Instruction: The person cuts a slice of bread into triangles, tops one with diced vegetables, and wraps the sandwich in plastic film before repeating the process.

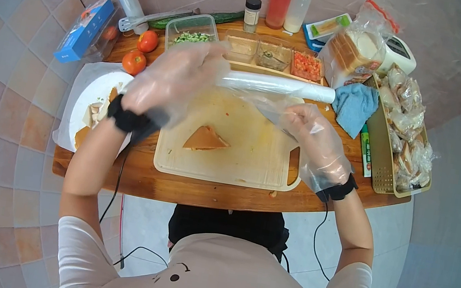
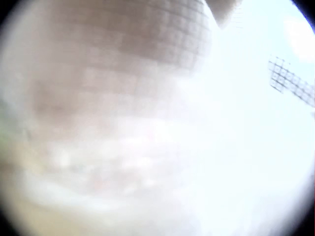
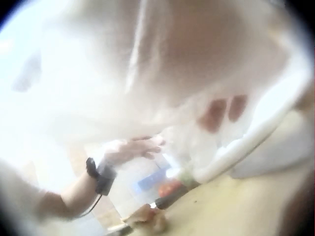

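Note:
My right hand (image 1: 315, 146), in a clear plastic glove, pinches the edge of cling film (image 1: 256, 98) at the right of the cutting board (image 1: 178, 163). Just beyond it lies the white cling film roll (image 1: 288, 88), across the board's far edge. My gloved left hand (image 1: 177, 77) is blurred above the board's left side, by the roll's left end. In the right wrist view the left hand's fingers (image 3: 147, 146) reach forward, fairly straight. A cut sandwich piece (image 1: 206, 138) sits on the board. The left wrist view is washed out.
Left stands a white plate (image 1: 82, 98) with food pieces; tomatoes (image 1: 134, 62) lie behind it. Containers of chopped greens (image 1: 196, 36) and diced tomato (image 1: 306, 65) line the back. Right are a blue cloth (image 1: 354, 107), bagged bread (image 1: 353, 48) and a basket (image 1: 384, 179) of wrapped food.

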A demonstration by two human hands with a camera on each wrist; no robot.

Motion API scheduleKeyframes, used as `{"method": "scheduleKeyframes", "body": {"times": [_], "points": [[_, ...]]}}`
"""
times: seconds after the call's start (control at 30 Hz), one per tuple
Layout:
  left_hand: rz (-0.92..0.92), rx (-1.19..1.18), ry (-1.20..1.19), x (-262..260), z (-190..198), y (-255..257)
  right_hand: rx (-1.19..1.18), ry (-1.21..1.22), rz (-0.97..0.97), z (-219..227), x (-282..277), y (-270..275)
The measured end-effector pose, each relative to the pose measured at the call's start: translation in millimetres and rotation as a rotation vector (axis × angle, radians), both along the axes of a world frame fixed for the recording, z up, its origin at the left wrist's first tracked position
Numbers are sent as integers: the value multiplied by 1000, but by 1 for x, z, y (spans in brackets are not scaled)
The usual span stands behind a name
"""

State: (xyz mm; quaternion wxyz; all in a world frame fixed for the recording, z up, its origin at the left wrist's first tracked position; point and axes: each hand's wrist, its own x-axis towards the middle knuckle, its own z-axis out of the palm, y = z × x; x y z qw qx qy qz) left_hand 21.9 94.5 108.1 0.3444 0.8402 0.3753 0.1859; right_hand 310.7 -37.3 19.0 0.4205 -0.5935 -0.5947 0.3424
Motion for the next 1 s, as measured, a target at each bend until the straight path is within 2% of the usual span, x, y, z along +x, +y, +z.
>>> {"method": "scheduleKeyframes", "body": {"times": [0.03, 0.1, 0.13, 0.17, 0.23, 0.33, 0.4, 0.47, 0.53, 0.6, 0.63, 0.67, 0.73, 0.83, 0.93, 1.0], "points": [[16, -94, -120, -5, 1, -20, -12, 29, -7, 0, 0, 1], [-87, -465, -229, -8, -12, -62, -60, 170, -4, 12, -3, -4], [-131, -548, -294, -11, -31, -86, -84, 238, -4, 19, -3, -7], [-173, -629, -362, -12, -50, -110, -72, 194, 10, 25, -4, -12], [-28, -1237, -555, 6, -50, -152, -43, 107, 41, 31, -4, -22], [97, -1616, -1009, 38, -102, -165, 125, 49, 114, 19, -2, -35], [33, -583, -692, 58, -129, -163, 181, -207, 210, 12, 11, -37], [-38, -522, -898, 77, -145, -155, 231, -385, 310, 9, 21, -40], [-157, -1440, -1654, 92, -156, -143, 277, -483, 407, 10, 27, -44], [39, -870, -1185, 99, -179, -136, 211, -606, 422, 24, 24, -43], [107, -852, -1130, 100, -176, -135, 178, -666, 424, 28, 23, -42], [172, -836, -1074, 102, -173, -134, 204, -586, 351, 29, 23, -39], [281, -1341, -1324, 100, -161, -134, 249, -424, 202, 30, 26, -24], [326, -1191, -1230, 99, -150, -143, 608, -690, 264, 26, 23, 16], [370, -1220, -1148, 94, -148, -147, 427, -919, 391, 0, 12, 70], [328, -1092, -1049, 91, -144, -153, 302, -909, 415, -4, 7, 82]]}}
